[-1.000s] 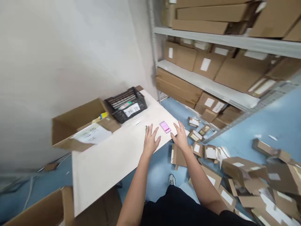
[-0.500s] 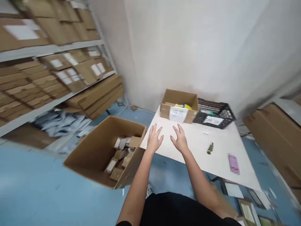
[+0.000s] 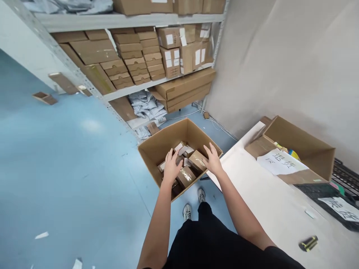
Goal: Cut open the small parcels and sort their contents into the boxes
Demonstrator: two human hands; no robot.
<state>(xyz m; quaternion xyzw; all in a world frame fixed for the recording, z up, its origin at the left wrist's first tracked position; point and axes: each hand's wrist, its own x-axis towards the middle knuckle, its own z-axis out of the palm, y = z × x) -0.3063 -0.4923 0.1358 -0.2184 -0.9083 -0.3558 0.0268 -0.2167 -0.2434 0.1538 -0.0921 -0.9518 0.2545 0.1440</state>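
A large open cardboard box (image 3: pixel 157 149) stands on the floor in front of me, with several small taped cartons (image 3: pixel 186 176) inside. Over its opening is my left hand (image 3: pixel 171 166), fingers spread and holding nothing. My right hand (image 3: pixel 212 160) hovers by the box's right rim, also open and empty, near a small carton (image 3: pixel 198 161) sealed with shiny tape. Whether either hand touches the box or cartons I cannot tell.
To the right is a white table (image 3: pixel 249 198) bearing an open carton (image 3: pixel 297 138) with a handwritten paper, a black crate (image 3: pixel 347 183) and a black-and-yellow object (image 3: pixel 308 243). Ahead, a metal shelf (image 3: pixel 134 89) holds stacked boxes. Paper scraps (image 3: pixel 42 235) lie on the blue floor.
My view has swung left from the table toward the shelf and large box. Both open hands, earlier at the table's near edge, are now over the box.
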